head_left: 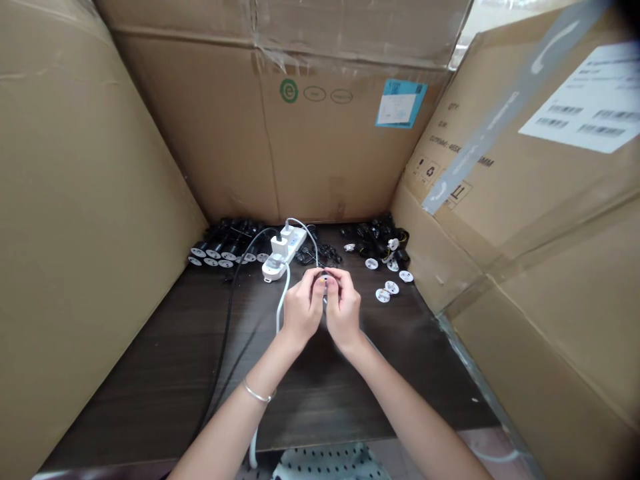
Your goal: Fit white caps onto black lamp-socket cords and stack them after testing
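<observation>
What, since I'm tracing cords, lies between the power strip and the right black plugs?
Head view: a white cord and small black parts lie between the power strip and the black plugs.

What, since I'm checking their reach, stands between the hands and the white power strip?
Nothing visible blocks them. The left hand and right hand pinch a small white part just in front of the white power strip. Only a white cable lies between, curving across the dark table.

The power strip (274,269) is glossy plastic, the tabletop (150,373) smooth wood.
</observation>
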### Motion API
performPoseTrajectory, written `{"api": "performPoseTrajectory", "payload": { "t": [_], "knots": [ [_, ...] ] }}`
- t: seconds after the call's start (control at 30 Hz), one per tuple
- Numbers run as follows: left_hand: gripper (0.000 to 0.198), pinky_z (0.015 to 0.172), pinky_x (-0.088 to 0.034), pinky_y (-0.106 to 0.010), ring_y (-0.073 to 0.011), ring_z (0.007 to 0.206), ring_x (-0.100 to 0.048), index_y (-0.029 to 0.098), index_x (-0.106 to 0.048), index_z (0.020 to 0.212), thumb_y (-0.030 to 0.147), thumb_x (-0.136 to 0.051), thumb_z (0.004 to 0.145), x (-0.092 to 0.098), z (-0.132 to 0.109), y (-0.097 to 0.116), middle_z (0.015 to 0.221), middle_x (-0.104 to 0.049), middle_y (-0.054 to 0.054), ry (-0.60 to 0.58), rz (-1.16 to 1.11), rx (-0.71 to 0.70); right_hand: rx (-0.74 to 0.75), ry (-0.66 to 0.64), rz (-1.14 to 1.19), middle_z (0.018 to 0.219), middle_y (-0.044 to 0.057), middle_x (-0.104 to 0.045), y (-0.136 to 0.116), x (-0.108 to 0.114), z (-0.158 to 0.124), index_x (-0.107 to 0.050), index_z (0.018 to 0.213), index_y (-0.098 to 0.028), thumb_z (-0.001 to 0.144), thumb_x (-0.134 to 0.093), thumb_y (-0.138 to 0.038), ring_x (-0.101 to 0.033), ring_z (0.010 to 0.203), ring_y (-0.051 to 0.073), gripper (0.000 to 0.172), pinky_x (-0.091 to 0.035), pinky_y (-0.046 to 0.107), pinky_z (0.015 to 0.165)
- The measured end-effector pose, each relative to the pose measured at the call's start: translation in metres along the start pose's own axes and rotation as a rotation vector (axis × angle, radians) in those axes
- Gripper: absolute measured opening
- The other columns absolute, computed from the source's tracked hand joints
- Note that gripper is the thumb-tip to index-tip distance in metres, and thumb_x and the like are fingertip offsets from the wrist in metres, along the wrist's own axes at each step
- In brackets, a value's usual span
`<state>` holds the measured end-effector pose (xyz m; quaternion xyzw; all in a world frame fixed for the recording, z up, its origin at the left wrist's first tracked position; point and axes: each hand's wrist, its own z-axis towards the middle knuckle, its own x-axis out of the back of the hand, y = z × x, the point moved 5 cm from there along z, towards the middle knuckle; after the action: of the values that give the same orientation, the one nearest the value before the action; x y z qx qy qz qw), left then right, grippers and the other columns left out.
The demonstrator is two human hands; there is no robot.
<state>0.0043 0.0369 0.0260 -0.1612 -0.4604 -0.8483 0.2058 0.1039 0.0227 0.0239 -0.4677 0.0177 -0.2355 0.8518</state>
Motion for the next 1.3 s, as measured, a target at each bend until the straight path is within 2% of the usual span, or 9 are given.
{"api": "performPoseTrajectory", "payload": {
  "t": [0.33, 0.63, 0.8, 1.07, 1.23, 1.3],
  "knots": [
    [0.024, 0.063, -0.041, -0.021, -0.0119, 0.071, -0.058, 0.017, -0.056, 0.097, 0.03, -0.037, 0.089, 0.002, 0.0, 0.005, 0.086, -0.064, -0.004, 0.037, -0.123, 0.021, 0.046, 0.017, -0.02, 0.087, 0.003, -0.063, -0.001, 0.001, -0.002, -0.051, 0.1, -0.016, 0.088, -0.041, -0.026, -0.06, 0.073, 0.012, 0.018, -0.047, 0.021, 0.065],
    [0.022, 0.066, -0.043, -0.021, -0.0123, 0.075, -0.058, 0.017, -0.055, 0.096, 0.03, -0.038, 0.089, 0.002, -0.004, 0.008, 0.088, -0.062, -0.004, 0.081, -0.182, 0.025, 0.072, 0.041, -0.005, 0.084, 0.004, -0.062, -0.006, 0.004, -0.003, -0.052, 0.097, -0.016, 0.087, -0.043, -0.025, -0.059, 0.07, 0.012, 0.016, -0.047, 0.022, 0.063],
    [0.026, 0.066, -0.044, -0.022, -0.0127, 0.077, -0.058, 0.017, -0.054, 0.1, 0.032, -0.036, 0.089, 0.0, -0.004, 0.007, 0.091, -0.062, -0.005, 0.055, -0.253, 0.021, 0.09, 0.032, 0.034, 0.083, 0.004, -0.061, -0.006, 0.004, -0.003, -0.051, 0.099, -0.016, 0.086, -0.045, -0.027, -0.059, 0.067, 0.012, 0.018, -0.047, 0.021, 0.058],
    [0.024, 0.07, -0.044, -0.023, -0.0138, 0.08, -0.058, 0.018, -0.05, 0.103, 0.032, -0.04, 0.087, 0.003, -0.006, 0.011, 0.091, -0.061, -0.005, 0.05, -0.253, -0.043, 0.186, 0.058, 0.015, 0.091, 0.005, -0.062, -0.014, 0.009, -0.004, -0.053, 0.102, -0.017, 0.087, -0.042, -0.022, -0.06, 0.079, 0.014, 0.019, -0.049, 0.025, 0.069],
    [0.027, 0.074, -0.045, -0.024, -0.0146, 0.086, -0.058, 0.02, -0.046, 0.112, 0.029, -0.039, 0.088, 0.005, -0.006, 0.021, 0.1, -0.059, -0.007, 0.004, -0.169, -0.134, 0.267, 0.06, 0.04, 0.1, 0.006, -0.06, -0.016, 0.013, -0.004, -0.053, 0.109, -0.02, 0.088, -0.04, -0.021, -0.058, 0.092, 0.017, 0.025, -0.047, 0.03, 0.078],
    [0.027, 0.073, -0.046, -0.023, -0.0143, 0.085, -0.059, 0.02, -0.045, 0.113, 0.027, -0.039, 0.088, 0.013, -0.003, 0.027, 0.1, -0.059, -0.007, -0.014, -0.108, -0.193, 0.297, 0.036, 0.054, 0.102, 0.007, -0.058, -0.017, 0.012, -0.003, -0.051, 0.113, -0.021, 0.089, -0.038, -0.022, -0.056, 0.092, 0.017, 0.028, -0.046, 0.031, 0.078]
  ]
}}
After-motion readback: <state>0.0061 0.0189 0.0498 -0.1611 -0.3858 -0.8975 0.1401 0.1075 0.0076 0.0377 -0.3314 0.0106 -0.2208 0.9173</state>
